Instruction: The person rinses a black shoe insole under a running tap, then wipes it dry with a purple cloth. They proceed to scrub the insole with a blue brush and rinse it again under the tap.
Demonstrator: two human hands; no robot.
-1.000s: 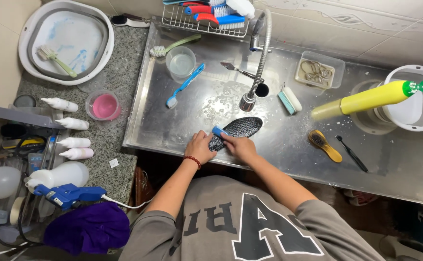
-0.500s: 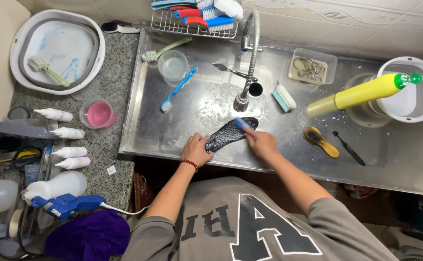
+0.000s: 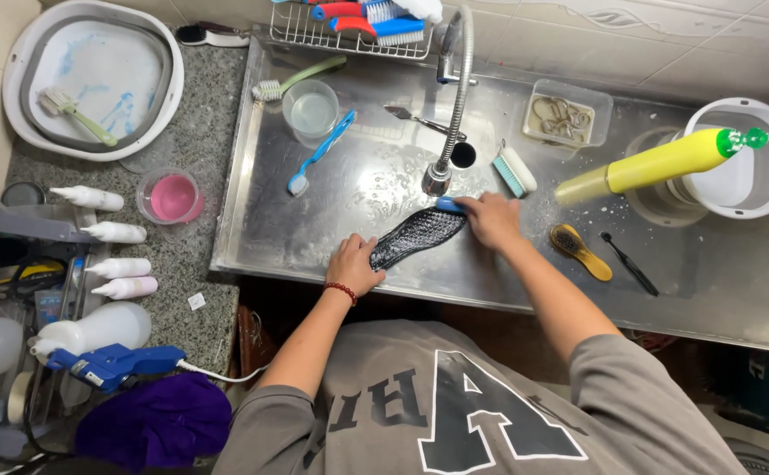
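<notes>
Your left hand [image 3: 352,266] pins the near end of a dark, textured shoe insole [image 3: 418,236] flat against the wet stainless-steel sink counter [image 3: 331,220], fingers pressed on its edge. The insole's long axis runs from about eight o'clock to two o'clock, its narrower end under your left hand and the broader end pointing up toward the curved metal tap [image 3: 451,105]. Your right hand [image 3: 490,220] is clenched around a small blue-handled brush [image 3: 448,204] at that far end; only the blue tip shows, so the bristles are probably against the insole, though your fingers hide the contact.

At one o'clock from the insole lies a white scrub brush with teal bristles [image 3: 514,171]. At three o'clock rest a wooden-backed brush [image 3: 580,251] and a thin black brush [image 3: 629,263]. A yellow squeeze bottle with a green cap [image 3: 657,164] lies tilted over a white round tub [image 3: 754,158].

The counter is wet and streaked, with pale tiles behind it. At nine o'clock a speckled granite ledge [image 3: 182,255] holds a pink-filled plastic cup [image 3: 173,197] and white nozzle bottles [image 3: 112,233]. Your torso cuts off the bottom edge.
</notes>
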